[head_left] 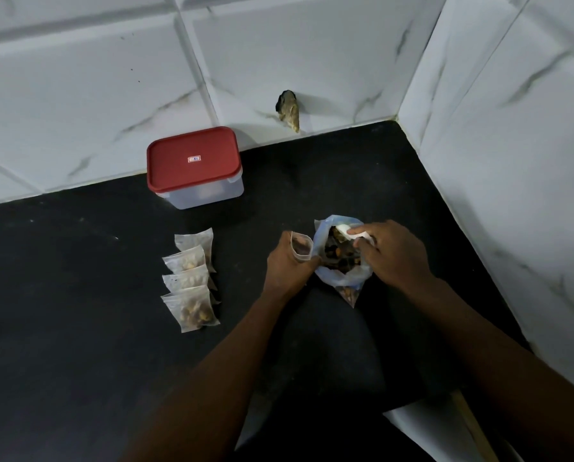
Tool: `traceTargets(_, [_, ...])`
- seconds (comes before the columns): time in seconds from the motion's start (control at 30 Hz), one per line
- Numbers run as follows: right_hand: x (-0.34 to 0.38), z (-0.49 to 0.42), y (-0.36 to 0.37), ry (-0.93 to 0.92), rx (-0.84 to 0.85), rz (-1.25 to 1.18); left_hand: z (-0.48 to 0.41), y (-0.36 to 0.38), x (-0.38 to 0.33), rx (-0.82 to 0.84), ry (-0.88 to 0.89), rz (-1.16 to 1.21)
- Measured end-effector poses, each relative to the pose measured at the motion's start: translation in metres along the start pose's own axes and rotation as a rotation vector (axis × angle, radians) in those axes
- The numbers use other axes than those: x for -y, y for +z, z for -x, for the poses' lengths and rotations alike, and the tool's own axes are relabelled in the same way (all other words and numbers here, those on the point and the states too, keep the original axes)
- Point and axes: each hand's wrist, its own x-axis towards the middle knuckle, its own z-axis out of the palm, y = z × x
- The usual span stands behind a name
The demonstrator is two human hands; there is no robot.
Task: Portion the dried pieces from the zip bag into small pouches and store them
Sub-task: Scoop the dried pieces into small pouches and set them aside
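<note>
Zip bag comes first, since it is what we are emptying. It stands open on the black table, toward the right edge and about midway between the back edge and the front, with the dried pieces dark inside its mouth.

By the table's back edge, well apart from our hands, sits the red-lidded container, closed. Between it and the front edge, left of the bag, four filled pouches lie overlapping in a line that runs back to front.

Our left grip is curled round an open small pouch and holds it upright, just beside the bag's left rim. We cannot tell how much is in it. Our right grip pinches what looks like a white scoop, whose end is over or inside the bag's mouth.

We judge the step in hand to be filling the fifth pouch, with a fair share of the bag left. The next move calls for lifting a modest scoopful, carrying it the short way to the pouch mouth without spilling, and keeping that mouth wide. Sealing the pouch and opening the container come after that.
</note>
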Motion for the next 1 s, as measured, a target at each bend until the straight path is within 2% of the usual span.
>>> traceTargets(0.07, [0.001,0.002,0.002,-0.131,0.003,0.119,0.002,0.000,-0.002,-0.010,0.024,0.012])
traceTargets(0.17, [0.006,0.006,0.001,-0.172,0.129,0.194,0.005,0.001,-0.002,-0.031,0.051,0.031])
traceTargets(0.27, [0.013,0.010,-0.002,-0.025,0.175,-0.025,0.004,0.000,-0.001,-0.019,0.047,0.033])
traceTargets(0.33, [0.011,0.008,-0.005,0.123,0.128,-0.225,0.004,-0.001,-0.001,-0.005,0.040,0.049])
traceTargets(0.4, [0.005,0.004,-0.008,0.166,0.046,-0.323,0.006,-0.003,-0.001,-0.001,0.039,0.072])
traceTargets(0.5, [0.006,0.001,-0.011,0.169,0.035,-0.298,0.010,-0.007,0.001,0.001,0.035,0.092])
traceTargets(0.8, [0.018,0.012,0.002,0.045,0.113,0.062,0.010,-0.011,0.003,0.034,0.001,0.044])
traceTargets(0.87, [0.021,0.015,0.009,0.072,0.152,0.044,0.009,-0.010,0.002,0.042,-0.016,0.035])
traceTargets(0.93, [0.023,0.009,0.009,0.179,0.195,-0.083,0.008,-0.010,0.002,0.050,-0.028,0.037])
traceTargets(1.0, [0.029,0.002,0.004,0.265,0.331,-0.130,0.008,-0.010,0.001,0.061,-0.039,0.049])
